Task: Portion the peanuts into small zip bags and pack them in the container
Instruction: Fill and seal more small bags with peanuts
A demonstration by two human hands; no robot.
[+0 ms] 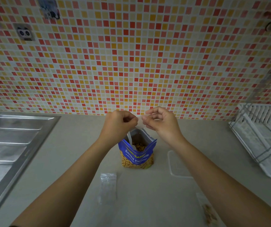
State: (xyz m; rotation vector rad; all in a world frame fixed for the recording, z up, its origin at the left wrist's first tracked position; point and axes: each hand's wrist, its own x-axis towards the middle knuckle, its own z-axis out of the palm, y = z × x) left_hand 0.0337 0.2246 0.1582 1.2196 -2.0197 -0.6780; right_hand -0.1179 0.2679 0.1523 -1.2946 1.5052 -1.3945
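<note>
A: Where's the zip bag [140, 123]?
B: Twelve o'clock of the pouch [137, 153]; left hand [120, 123] and right hand [160, 122] both pinch its mouth.
A: Advice?
B: Peel the lips evenly; hold it over the pouch.

below the hands, a blue peanut bag [137, 155] with white and yellow lettering, tan peanuts pictured; behind them, a wall [131, 54] of red, orange, pink and cream mosaic tiles; grey countertop [75, 145] beneath
</note>
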